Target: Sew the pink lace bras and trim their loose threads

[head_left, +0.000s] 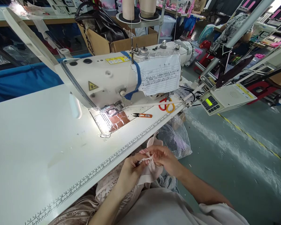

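Below the table's front edge, over my lap, both hands work a small piece of pale pink fabric [152,170]. My left hand [131,170] is closed on it from the left. My right hand [165,157] pinches its top from the right, fingers curled. The two hands touch each other. More pinkish lace fabric [102,190] lies across my lap under them. A white sewing machine [112,76] stands on the white table [37,147], with a lit brown patterned piece [118,120] under its presser foot.
Orange thread snips [142,115] and red-and-yellow scissors [166,104] lie on the table right of the needle. A control panel [224,98] juts out at the right. A clear plastic bag [178,137] hangs below the table edge. A cardboard box [117,42] sits behind the machine.
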Demonstrator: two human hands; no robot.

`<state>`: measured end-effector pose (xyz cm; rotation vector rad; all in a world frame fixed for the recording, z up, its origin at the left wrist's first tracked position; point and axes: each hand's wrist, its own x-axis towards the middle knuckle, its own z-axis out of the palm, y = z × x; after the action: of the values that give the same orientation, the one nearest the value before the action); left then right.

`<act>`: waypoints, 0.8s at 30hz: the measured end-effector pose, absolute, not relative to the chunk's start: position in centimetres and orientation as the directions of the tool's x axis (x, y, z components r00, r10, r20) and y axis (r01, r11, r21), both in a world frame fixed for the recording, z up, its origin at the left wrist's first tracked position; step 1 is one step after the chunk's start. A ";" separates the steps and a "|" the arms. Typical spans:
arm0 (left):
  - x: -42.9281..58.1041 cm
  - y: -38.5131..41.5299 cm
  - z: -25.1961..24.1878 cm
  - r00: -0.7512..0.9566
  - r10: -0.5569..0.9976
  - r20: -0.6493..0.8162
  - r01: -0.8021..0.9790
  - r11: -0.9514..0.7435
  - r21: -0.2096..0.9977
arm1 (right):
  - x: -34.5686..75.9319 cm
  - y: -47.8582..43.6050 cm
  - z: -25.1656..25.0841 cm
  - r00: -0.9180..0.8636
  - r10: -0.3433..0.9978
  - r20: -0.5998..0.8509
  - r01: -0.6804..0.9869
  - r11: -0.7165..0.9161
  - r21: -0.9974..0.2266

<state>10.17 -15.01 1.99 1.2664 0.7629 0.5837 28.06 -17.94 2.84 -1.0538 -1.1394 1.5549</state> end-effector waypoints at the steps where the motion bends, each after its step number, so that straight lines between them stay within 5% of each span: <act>1: 10.2 -15.1 2.1 0.636 0.752 -0.176 0.012 0.218 0.976 | 28.1 -17.8 3.0 -0.219 0.962 -0.160 -0.334 -0.228 -0.914; 5: 10.5 -15.4 2.5 0.635 0.751 -0.181 0.017 0.220 0.975 | 27.9 -17.5 3.4 -0.203 0.952 -0.231 -0.572 -0.307 -0.761; 9: 10.4 -15.5 2.6 0.638 0.746 -0.191 0.014 0.237 0.971 | 29.1 -16.8 3.3 -0.163 0.956 -0.245 -0.552 -0.294 -0.780; 13: 8.9 -15.5 2.0 0.582 0.762 -0.285 0.020 0.337 0.941 | 33.5 -14.9 3.3 0.217 0.971 -0.102 -0.450 0.007 -0.893; 16: 8.1 -15.4 1.9 0.547 0.768 -0.335 0.052 0.368 0.928 | 34.8 -14.4 3.2 0.260 0.964 -0.060 -0.368 0.042 -0.929; 19: 8.3 -15.2 2.3 0.542 0.776 -0.323 0.083 0.333 0.939 | 32.4 -15.4 3.1 0.001 1.000 0.004 0.038 0.004 -0.999; 21: 8.6 -15.1 2.5 0.537 0.783 -0.315 0.089 0.319 0.944 | 30.2 -16.4 3.1 -0.166 0.983 0.079 0.334 0.132 -0.933; 24: 8.8 -15.1 2.6 0.537 0.777 -0.328 0.096 0.330 0.939 | 28.2 -17.3 2.9 -0.277 0.939 0.204 0.505 0.323 -0.800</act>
<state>8.81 -15.09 2.55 1.1692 0.9248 0.5405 28.24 -17.25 2.93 -1.2735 -1.9083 0.8104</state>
